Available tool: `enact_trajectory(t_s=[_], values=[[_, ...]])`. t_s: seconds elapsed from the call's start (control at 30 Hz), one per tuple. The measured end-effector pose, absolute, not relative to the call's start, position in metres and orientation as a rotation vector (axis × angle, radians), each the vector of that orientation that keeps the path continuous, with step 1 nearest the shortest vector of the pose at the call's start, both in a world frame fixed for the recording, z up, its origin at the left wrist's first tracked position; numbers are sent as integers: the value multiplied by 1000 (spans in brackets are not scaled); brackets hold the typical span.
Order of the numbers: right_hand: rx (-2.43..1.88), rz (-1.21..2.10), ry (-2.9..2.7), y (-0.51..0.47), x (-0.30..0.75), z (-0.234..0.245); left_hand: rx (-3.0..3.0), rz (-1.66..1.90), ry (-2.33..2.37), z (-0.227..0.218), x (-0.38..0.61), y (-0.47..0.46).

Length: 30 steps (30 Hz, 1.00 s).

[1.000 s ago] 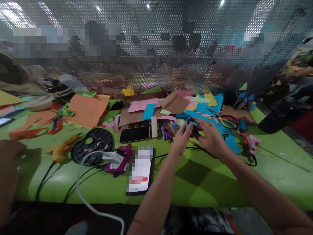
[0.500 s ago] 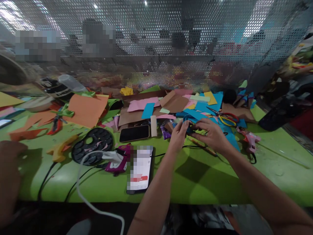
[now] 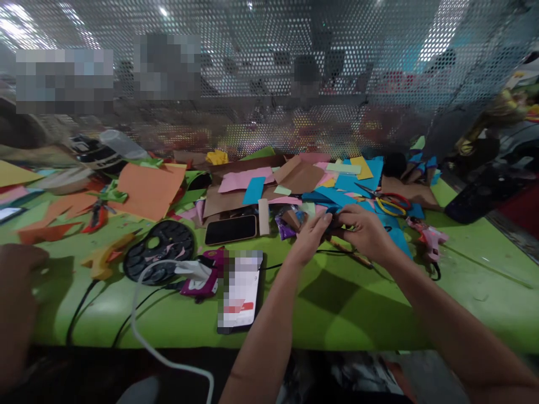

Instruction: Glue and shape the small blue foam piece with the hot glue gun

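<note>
Over the right-middle part of the table, my left hand (image 3: 314,230) has its fingers pinched together on a small piece of blue paper (image 3: 332,208). Close beside it, my right hand (image 3: 357,227) is also closed, its thumb and fingers meeting at the same piece. Much of that piece is hidden by the fingers, and its exact shape is unclear. Behind the hands lie blue paper strips (image 3: 332,196). Scissors with red and yellow handles (image 3: 393,205) rest right of my right hand. A purple wrapper (image 3: 286,229) lies just left of my left hand.
A lit phone (image 3: 244,292) and a dark phone (image 3: 231,230) lie left of my arms. Further left are a magenta power adapter (image 3: 204,280), black palette (image 3: 168,247) and yellow glue gun (image 3: 107,258). A pink glue gun (image 3: 433,241) lies right. Another person's arm (image 3: 17,297) is at far left.
The blue piece between my hands has turned and now shows less. My left hand has shifted slightly, fingers pointing more to the right. My right hand stays nearly in place.
</note>
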State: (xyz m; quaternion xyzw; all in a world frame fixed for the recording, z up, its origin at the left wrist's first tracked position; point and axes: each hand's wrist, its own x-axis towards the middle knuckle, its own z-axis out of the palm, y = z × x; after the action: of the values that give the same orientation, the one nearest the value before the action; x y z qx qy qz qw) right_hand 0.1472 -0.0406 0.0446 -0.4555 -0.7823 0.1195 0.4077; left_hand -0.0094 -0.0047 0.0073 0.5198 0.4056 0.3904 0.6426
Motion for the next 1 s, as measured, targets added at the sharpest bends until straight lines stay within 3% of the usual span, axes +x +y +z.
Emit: enact_trajectory(t_s=[0.27, 0.53, 1.0], values=[[-1128, 322, -2055, -41, 150, 44, 1148, 915, 961, 9, -9, -2], [-1158, 101, -2125, -43, 150, 49, 1153, 879, 913, 13, -8, -6], [-1169, 187, -2016, -42, 149, 41, 1168, 961, 979, 10, -8, -1]])
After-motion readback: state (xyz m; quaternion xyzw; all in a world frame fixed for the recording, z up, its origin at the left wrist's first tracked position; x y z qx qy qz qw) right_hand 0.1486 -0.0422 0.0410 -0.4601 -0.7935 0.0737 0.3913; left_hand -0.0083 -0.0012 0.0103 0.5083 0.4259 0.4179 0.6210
